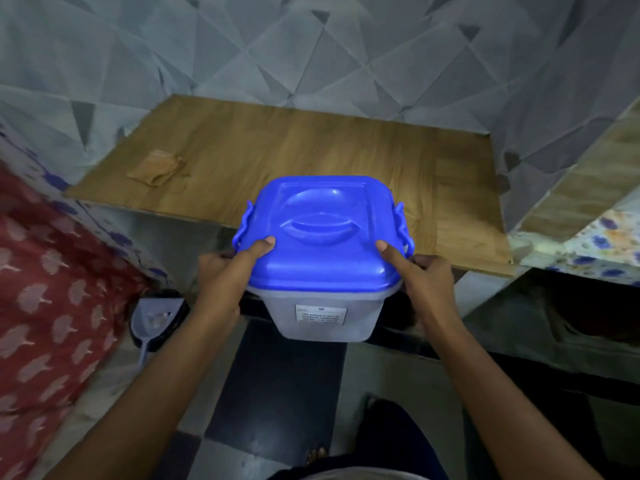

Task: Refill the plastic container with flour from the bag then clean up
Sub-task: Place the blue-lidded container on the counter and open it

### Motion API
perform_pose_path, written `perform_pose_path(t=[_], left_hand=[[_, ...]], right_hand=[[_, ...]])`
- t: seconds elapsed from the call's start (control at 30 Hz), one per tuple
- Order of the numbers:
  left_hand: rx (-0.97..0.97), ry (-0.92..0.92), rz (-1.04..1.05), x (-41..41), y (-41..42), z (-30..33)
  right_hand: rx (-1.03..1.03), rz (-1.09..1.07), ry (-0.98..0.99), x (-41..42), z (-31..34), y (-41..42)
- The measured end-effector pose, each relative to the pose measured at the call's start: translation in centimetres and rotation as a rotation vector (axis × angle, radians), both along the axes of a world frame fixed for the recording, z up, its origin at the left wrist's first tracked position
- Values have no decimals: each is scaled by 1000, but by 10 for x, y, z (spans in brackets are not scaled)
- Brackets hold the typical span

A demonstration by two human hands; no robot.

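- Holding the plastic container (323, 318) up in the air with both hands, at the near edge of the wooden table (311, 147), so that its body hangs over the checked floor (273, 386).
- My left hand (228, 271) is wrapped around the container's left side, thumb pressed flat on the blue lid (322, 233).
- My right hand (420, 275) grips the right side the same way, thumb on the lid's near right corner.
- The lid sits shut on the container, with a blue clasp showing on each side and a moulded handle in the middle.
- A white label (321, 316) faces me on the cloudy front wall; its print is too blurred to read.
- A folded brown cloth (157, 168) lies on the table's far left part, well apart from the container.
- A dustpan (156, 320) stands on the floor to the left, beside a red patterned fabric (52, 289).
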State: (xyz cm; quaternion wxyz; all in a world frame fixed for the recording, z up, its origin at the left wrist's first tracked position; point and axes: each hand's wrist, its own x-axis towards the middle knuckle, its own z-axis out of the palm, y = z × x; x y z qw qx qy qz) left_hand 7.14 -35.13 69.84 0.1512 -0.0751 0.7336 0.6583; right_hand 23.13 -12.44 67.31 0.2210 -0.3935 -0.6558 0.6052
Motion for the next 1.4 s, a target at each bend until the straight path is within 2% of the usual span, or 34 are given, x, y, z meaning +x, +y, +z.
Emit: perform_pose_path(t=[0.3, 0.53, 0.73, 0.9, 1.27, 1.4], left_hand=[[38, 80, -21, -84, 93, 51], [81, 94, -29, -157, 190, 63], [157, 64, -74, -228, 259, 38], [130, 65, -69, -280, 293, 15], [74, 90, -108, -353, 312, 6], [32, 110, -149, -368, 315, 4]], right_hand=[[-3, 14, 166, -94, 38, 107], [-7, 37, 161, -163, 44, 199], [31, -29, 83, -222, 36, 254], [70, -46, 27, -266, 29, 282], [112, -54, -154, -332, 22, 295], [144, -142, -209, -339, 24, 293]])
